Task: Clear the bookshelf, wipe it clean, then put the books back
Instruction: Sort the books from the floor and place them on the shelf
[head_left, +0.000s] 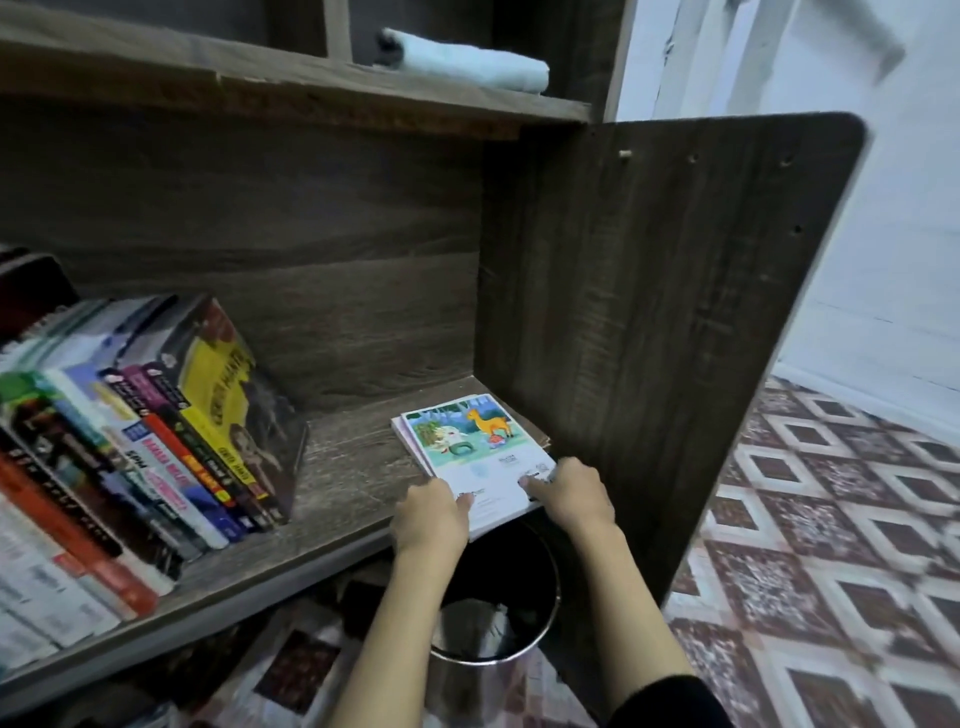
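Note:
A thin stack of picture books (470, 441), its top cover showing cartoon animals, lies flat at the right end of the dark wooden shelf (353, 457). Its near edge juts past the shelf front. My left hand (431, 514) grips the stack's near-left corner, thumb on top. My right hand (571, 496) grips the near-right corner the same way. A row of several books (171, 447) leans leftward on the left half of the shelf. A folded light-blue cloth (467, 65) lies on the shelf above.
The shelf's right side panel (649, 322) stands close beside my right hand. A black round bin (498, 613) sits on the floor right below the stack. Patterned floor tiles (831, 519) spread to the right, and a white wall (883, 234) stands beyond them.

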